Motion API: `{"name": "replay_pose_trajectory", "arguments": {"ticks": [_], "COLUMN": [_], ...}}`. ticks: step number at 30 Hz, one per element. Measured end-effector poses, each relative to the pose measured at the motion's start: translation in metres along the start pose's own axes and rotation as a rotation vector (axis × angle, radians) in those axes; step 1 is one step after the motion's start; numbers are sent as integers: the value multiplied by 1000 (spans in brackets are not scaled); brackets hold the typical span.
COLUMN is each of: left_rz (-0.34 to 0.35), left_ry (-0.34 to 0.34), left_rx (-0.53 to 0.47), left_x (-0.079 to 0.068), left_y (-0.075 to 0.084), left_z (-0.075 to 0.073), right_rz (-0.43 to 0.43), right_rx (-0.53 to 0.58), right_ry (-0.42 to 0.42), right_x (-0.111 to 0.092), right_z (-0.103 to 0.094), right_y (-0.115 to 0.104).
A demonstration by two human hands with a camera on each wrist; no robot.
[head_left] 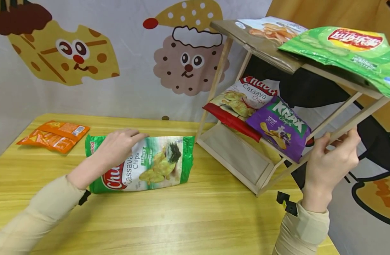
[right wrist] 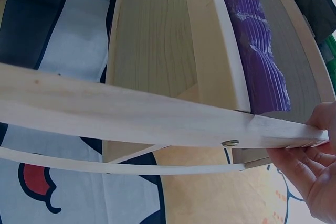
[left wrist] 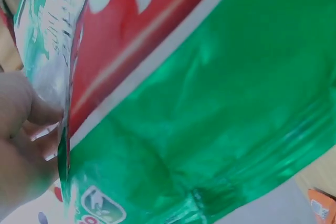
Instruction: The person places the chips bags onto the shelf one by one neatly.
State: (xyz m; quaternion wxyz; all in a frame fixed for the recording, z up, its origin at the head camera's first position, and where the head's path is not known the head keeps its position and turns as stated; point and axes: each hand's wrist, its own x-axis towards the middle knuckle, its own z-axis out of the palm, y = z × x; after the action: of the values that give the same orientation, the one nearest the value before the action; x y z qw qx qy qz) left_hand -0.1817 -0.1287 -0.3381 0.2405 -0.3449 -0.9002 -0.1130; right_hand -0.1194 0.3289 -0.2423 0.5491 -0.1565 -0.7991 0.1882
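In the head view my left hand (head_left: 120,143) pinches the upper edge of a green-and-white bag of cassava chips (head_left: 156,164), held sideways over the table. Close up in the left wrist view, the thumb and fingers (left wrist: 44,111) meet at the bag's edge. My right hand (head_left: 333,164) grips the right post of a small wooden shelf rack (head_left: 344,122); the right wrist view shows the fingers (right wrist: 299,169) curled round that post. On the rack's middle shelf lie a red-and-white cassava chip bag (head_left: 246,97) and a purple chip bag (head_left: 279,127).
A bright green chip bag (head_left: 348,56) and a white chip bag (head_left: 271,28) lie on the rack's top. The bottom tray (head_left: 236,156) is bare. At the table's far left are orange snack packets (head_left: 56,136). A cartoon-printed cloth (head_left: 128,71) hangs behind.
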Motion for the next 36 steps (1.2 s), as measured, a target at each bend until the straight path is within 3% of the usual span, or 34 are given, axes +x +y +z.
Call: {"name": "replay_pose_trajectory", "arguments": {"ticks": [3,7,15,17,18,23,25,27,32,36], "left_rz": [1,-6,-3,-14,-26,-195,-253,-277,-246,-224], "left_ry": [69,110,55,-14,-82,-584,-709,-733,-633,-603], "left_rx": [4,7,37,32,19,-70,-82,-84,-33,-37], "left_x": [0,-1,-6,-10,-14,-35,-43,-48,-54,-55], "left_y": [-2,-4,2,7,10,31,38,43,48,48], "left_z": [5,9,10,11,11,16,22,29,39,39], "right_rz": [3,9,-5,-3,-3,-2,7,20,32,29], "right_rx": [-1,-5,6,11,13,16,8,2,1,3], "right_ry": [-2,-6,9,9,6,-3,0,5,7,2], "right_x": [0,0,0,1,1,1,1,1,1,1], "right_z": [0,0,0,1,1,1,1,0,0,0], "right_y": [-1,-1,-1,-2,-2,-3,-3,-3,-3,-3]}}
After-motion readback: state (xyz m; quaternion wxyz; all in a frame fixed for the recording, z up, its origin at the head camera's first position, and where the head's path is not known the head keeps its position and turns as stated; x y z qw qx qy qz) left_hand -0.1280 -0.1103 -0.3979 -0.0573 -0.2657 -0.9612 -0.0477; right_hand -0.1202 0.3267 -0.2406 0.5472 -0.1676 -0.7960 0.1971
